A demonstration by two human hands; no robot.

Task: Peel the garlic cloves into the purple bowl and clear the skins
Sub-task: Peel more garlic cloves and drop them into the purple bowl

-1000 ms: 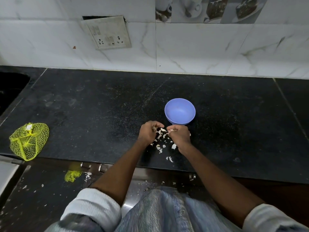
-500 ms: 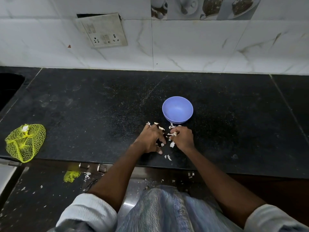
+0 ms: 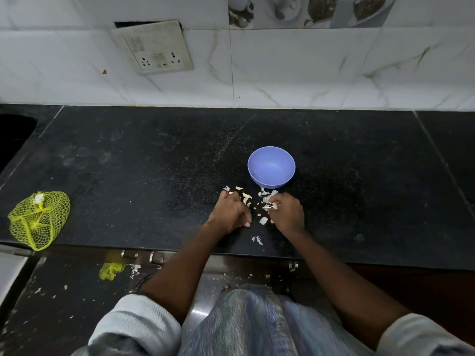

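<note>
The purple bowl (image 3: 271, 167) stands on the black counter, and I see nothing inside it. Just in front of it lie several loose white garlic skins (image 3: 246, 196), scattered between my hands. My left hand (image 3: 231, 213) rests on the counter with its fingers curled down over the skins; whether it holds any is hidden. My right hand (image 3: 286, 213) pinches a small bunch of skins (image 3: 270, 206) at its fingertips. More skin scraps (image 3: 257, 239) lie near the counter's front edge.
A yellow net bag (image 3: 38, 218) lies at the counter's left front. A dark sink opening (image 3: 14, 134) sits at the far left. A socket plate (image 3: 154, 47) hangs on the tiled wall. Skin bits and a yellow scrap (image 3: 110, 271) lie on the lower surface below the counter's edge.
My hands have drawn apart a little. The left hand dropped onto the counter over the skins, and the right hand keeps its pinch on skins.
</note>
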